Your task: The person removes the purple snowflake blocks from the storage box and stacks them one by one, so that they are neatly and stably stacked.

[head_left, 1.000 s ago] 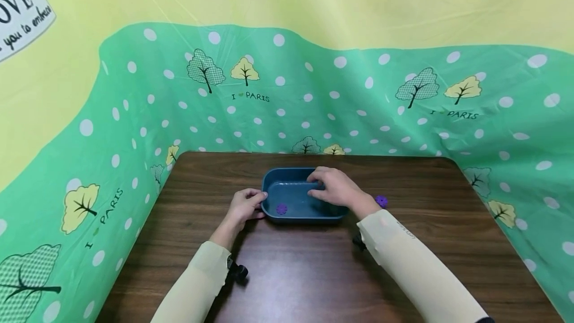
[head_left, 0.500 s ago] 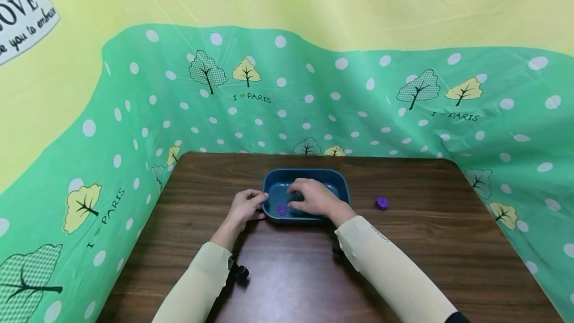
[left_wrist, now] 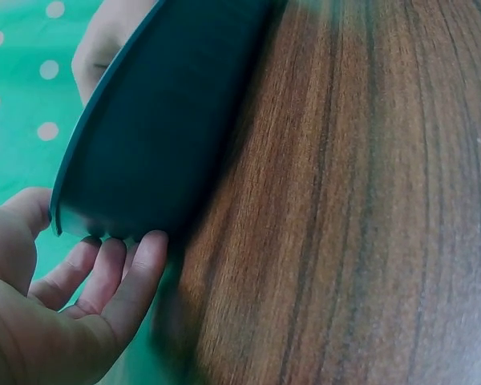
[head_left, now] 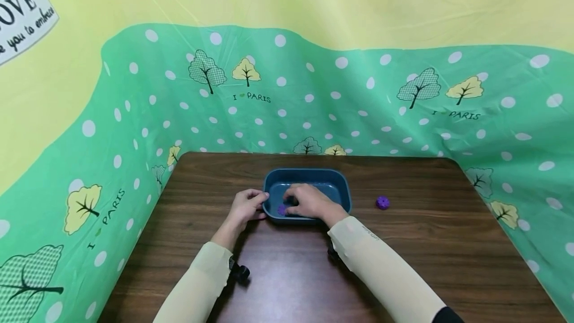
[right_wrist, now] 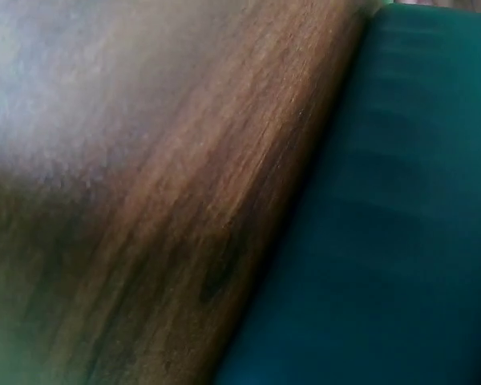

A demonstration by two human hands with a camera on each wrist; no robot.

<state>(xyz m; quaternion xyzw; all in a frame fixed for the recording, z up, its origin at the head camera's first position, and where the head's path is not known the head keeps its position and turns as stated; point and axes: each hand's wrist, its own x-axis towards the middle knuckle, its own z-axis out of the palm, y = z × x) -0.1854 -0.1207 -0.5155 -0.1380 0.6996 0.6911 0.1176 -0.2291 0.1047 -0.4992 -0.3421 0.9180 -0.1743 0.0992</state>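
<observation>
A dark blue tray (head_left: pixel 309 171) stands on the brown wooden table (head_left: pixel 291 273). My left hand (head_left: pixel 245 206) grips the tray's left end, thumb on the rim and fingers (left_wrist: pixel 120 281) against its outer wall (left_wrist: pixel 160 120). My right hand (head_left: pixel 306 202) reaches down into the tray. Its curled fingertips close on a small purple toothed piece (head_left: pixel 281 209) in the near left corner and partly cover it. The right wrist view holds only the tray's wall (right_wrist: pixel 385 224) and blurred table, with no hand in it.
A second purple toothed piece (head_left: pixel 382 202) lies on the table to the right of the tray. A green and yellow printed cloth (head_left: pixel 287 93) rises around the table's back and sides. The near table (head_left: pixel 291 283) lies between my forearms.
My right hand has slid from the tray's right half to its near left corner, onto the purple piece. The left hand and the tray have stayed put.
</observation>
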